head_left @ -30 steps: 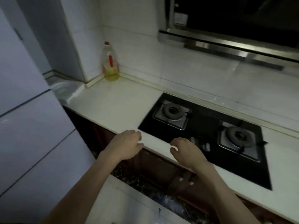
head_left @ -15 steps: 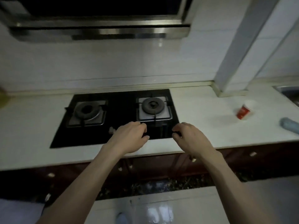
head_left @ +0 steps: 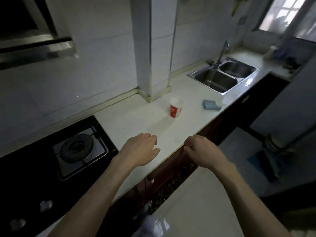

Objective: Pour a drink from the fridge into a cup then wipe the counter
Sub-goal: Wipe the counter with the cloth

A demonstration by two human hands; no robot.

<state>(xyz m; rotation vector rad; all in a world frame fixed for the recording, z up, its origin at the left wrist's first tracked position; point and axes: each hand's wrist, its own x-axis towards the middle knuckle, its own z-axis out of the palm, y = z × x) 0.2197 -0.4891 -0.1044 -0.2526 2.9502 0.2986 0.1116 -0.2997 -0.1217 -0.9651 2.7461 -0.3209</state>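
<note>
A red and white paper cup (head_left: 176, 108) stands upright on the white counter (head_left: 136, 122), near the base of a tiled pillar. A blue cloth (head_left: 210, 105) lies on the counter to the cup's right, short of the sink. My left hand (head_left: 141, 148) hovers over the counter's front part with loosely curled fingers and holds nothing. My right hand (head_left: 203, 152) hangs over the counter's front edge, fingers loosely curled, also holding nothing. Both hands are well short of the cup. No fridge or drink is in view.
A black gas hob (head_left: 51, 161) with a burner sits at the left under a range hood (head_left: 34, 47). A steel double sink (head_left: 222, 76) with a tap lies at the far right, below a window. Dark cabinet fronts run under the counter; pale floor lies at the lower right.
The view has swung right, from the fridge and oil bottle, past the hob, to the cup, cloth and sink. Both hands stay held out in front, empty, in the same loose pose.
</note>
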